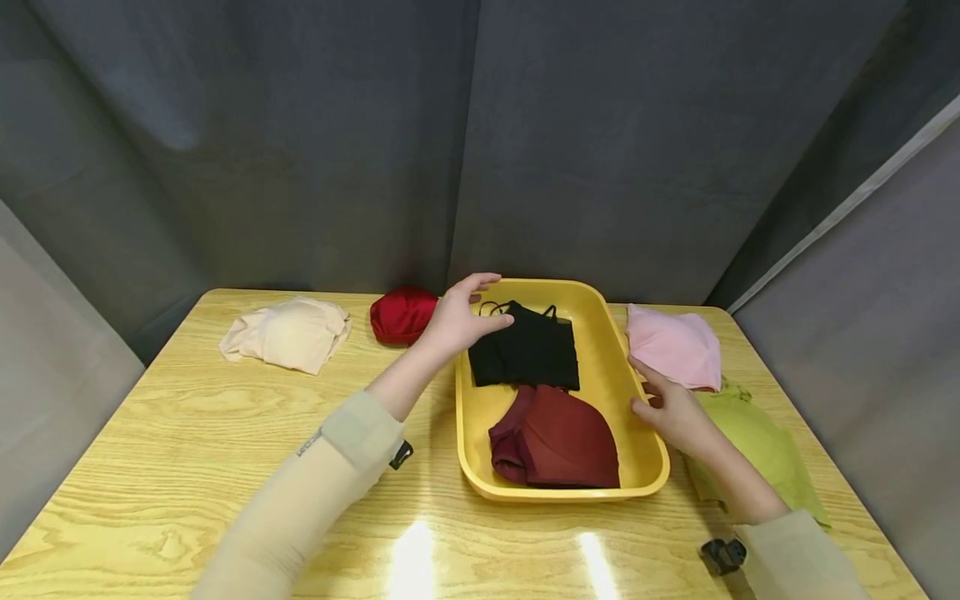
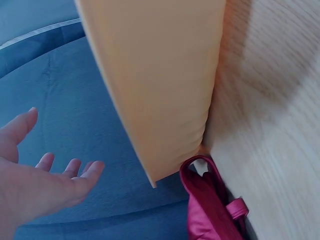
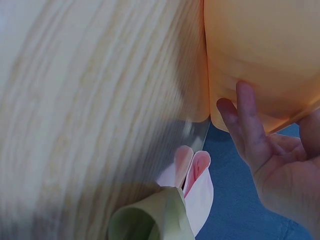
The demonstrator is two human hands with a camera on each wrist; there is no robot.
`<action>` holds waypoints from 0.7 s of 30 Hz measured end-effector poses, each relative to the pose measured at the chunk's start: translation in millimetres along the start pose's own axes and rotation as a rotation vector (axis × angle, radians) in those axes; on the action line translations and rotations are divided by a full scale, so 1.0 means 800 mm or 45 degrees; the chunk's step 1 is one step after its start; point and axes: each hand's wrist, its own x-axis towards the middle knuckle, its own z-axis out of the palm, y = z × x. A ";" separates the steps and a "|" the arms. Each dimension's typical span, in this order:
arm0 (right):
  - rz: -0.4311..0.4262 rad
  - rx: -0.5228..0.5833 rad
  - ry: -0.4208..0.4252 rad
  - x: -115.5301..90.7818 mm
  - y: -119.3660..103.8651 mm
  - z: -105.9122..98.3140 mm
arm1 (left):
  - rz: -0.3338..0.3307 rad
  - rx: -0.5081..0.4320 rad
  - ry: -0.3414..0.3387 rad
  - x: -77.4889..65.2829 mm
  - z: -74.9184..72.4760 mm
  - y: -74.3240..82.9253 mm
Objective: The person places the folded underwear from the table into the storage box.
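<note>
A yellow plastic tray (image 1: 600, 358) stands on the wooden table. Inside it, a folded black strappy top (image 1: 528, 350) lies at the back and a folded maroon bra (image 1: 573, 442) at the front. My left hand (image 1: 456, 321) hovers over the tray's far left rim, thumb and fingers spread, holding nothing. In the left wrist view a gap separates it from the tray's outer wall (image 2: 160, 85). At the right rim is my right hand (image 1: 675, 417), its fingers extended along the outer wall and its thumb by the rim.
Left of the tray sit a red satin bra (image 1: 402, 316) and, farther out, a beige bra (image 1: 288, 333). To its right lie a pink bra (image 1: 675, 346) and a green bra (image 1: 757, 446), close to my right forearm. A dark grey curtain (image 1: 585, 150) hangs behind the table.
</note>
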 end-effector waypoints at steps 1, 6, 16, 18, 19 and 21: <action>-0.001 0.000 0.001 0.000 0.000 0.000 | 0.002 0.002 0.002 -0.002 -0.002 0.001; -0.004 0.005 0.003 -0.001 0.000 0.000 | 0.029 -0.025 0.006 -0.013 -0.013 0.008; -0.005 0.009 0.004 0.001 -0.001 0.001 | 0.119 -0.065 0.034 -0.031 -0.030 0.016; -0.010 0.008 0.006 0.001 -0.001 0.001 | 0.144 -0.052 0.048 -0.034 -0.033 0.016; -0.013 0.008 0.007 0.001 -0.001 0.001 | 0.155 -0.045 0.056 -0.035 -0.035 0.017; -0.018 0.014 0.006 0.001 -0.001 0.001 | 0.165 -0.039 0.072 -0.038 -0.039 0.016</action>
